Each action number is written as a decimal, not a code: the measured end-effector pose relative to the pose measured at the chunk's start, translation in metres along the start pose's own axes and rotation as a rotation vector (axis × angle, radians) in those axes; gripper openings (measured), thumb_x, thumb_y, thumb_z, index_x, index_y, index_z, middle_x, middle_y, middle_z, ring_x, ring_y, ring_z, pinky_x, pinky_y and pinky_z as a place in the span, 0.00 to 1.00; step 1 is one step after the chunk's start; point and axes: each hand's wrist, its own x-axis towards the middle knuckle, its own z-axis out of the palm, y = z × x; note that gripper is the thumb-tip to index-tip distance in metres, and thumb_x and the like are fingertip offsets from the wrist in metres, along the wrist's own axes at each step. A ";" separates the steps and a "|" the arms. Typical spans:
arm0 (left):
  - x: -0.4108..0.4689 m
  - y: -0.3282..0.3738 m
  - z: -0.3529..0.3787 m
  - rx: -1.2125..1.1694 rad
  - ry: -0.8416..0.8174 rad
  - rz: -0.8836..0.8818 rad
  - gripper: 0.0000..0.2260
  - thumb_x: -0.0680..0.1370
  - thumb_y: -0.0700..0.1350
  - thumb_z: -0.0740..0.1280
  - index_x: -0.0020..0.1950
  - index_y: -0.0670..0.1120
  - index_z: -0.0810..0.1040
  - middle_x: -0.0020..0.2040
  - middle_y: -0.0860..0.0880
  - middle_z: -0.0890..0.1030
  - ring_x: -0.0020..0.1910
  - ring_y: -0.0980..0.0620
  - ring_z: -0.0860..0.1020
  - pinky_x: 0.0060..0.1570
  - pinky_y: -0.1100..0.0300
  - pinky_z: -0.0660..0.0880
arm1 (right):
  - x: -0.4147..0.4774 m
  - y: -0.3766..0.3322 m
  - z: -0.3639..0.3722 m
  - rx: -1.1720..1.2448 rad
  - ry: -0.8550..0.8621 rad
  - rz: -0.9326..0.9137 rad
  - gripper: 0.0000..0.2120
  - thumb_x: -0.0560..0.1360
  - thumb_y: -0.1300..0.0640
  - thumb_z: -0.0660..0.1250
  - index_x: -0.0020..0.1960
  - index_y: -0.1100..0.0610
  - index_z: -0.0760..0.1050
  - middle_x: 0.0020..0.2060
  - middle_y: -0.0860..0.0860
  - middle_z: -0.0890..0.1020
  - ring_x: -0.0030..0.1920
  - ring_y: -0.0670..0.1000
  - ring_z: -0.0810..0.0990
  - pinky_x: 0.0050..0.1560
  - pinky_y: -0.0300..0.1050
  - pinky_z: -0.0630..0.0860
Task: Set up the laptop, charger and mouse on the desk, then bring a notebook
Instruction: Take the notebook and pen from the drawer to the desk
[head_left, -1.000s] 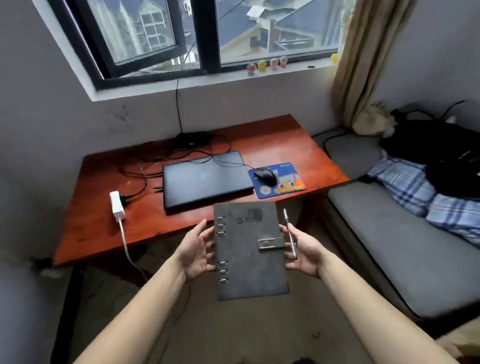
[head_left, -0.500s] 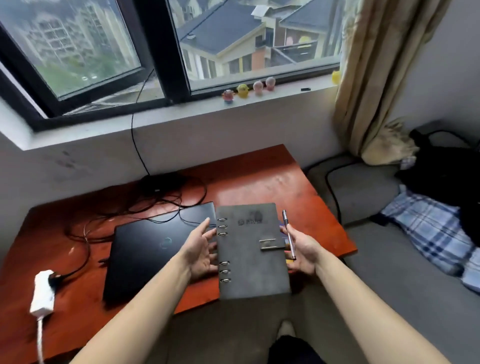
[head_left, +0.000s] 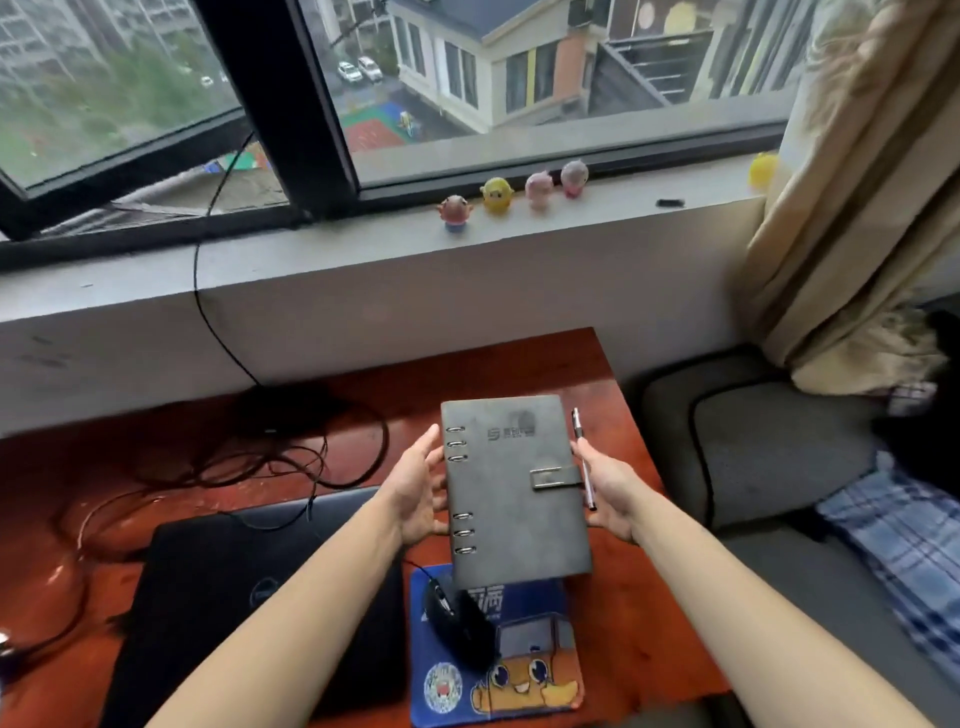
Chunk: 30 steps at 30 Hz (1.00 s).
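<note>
Soft, overcast daylight enters through the window (head_left: 519, 78) across the top of the frame. The room stays dim with faint shadows. Wide-angle distortion bends the edges, and the lower left blurs.
</note>
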 end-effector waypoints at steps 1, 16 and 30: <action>0.009 0.004 0.002 0.011 0.008 -0.009 0.28 0.77 0.70 0.53 0.69 0.56 0.74 0.67 0.49 0.77 0.65 0.44 0.75 0.67 0.36 0.66 | 0.008 -0.003 0.001 0.006 0.024 0.002 0.18 0.83 0.40 0.55 0.55 0.49 0.80 0.55 0.51 0.85 0.58 0.57 0.83 0.63 0.58 0.75; 0.122 0.013 0.008 0.095 0.142 -0.091 0.22 0.77 0.67 0.58 0.57 0.54 0.81 0.51 0.53 0.83 0.52 0.53 0.79 0.44 0.54 0.71 | 0.112 -0.012 0.005 -0.175 0.367 0.057 0.20 0.81 0.43 0.55 0.47 0.53 0.80 0.43 0.50 0.83 0.40 0.51 0.82 0.39 0.44 0.78; 0.081 -0.016 -0.003 0.431 0.265 0.084 0.24 0.82 0.61 0.56 0.71 0.48 0.72 0.75 0.47 0.69 0.72 0.48 0.68 0.72 0.52 0.60 | 0.086 -0.003 -0.003 -0.422 0.398 -0.163 0.14 0.81 0.49 0.60 0.59 0.53 0.81 0.54 0.52 0.83 0.56 0.56 0.79 0.57 0.50 0.75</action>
